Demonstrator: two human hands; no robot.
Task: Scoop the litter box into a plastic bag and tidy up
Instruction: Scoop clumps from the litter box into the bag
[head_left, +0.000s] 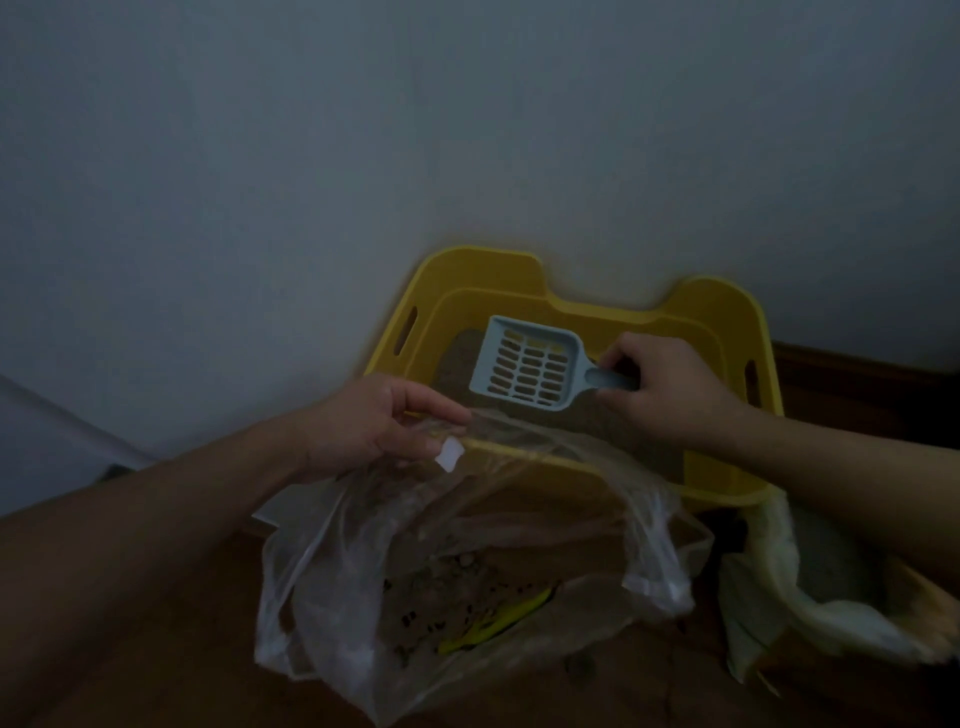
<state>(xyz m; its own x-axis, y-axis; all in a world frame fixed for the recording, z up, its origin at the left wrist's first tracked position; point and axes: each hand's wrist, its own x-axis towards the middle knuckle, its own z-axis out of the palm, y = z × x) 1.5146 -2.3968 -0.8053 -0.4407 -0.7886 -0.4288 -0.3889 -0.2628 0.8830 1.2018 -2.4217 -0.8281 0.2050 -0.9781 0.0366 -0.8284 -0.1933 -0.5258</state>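
Head camera looks forward and down, close over the floor (649, 675).

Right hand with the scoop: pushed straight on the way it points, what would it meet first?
Probably the left wall of the yellow litter box, near its handle slot: the right hand grips the blue scoop aimed that way. Whether the scoop clears the litter is unclear.

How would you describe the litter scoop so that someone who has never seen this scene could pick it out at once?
Find the yellow litter box against the grey wall. Over it, the right hand grips the handle of the scoop. It is the only pale blue thing, a flat shovel with rows of slots, unlike the clear plastic bag in front.
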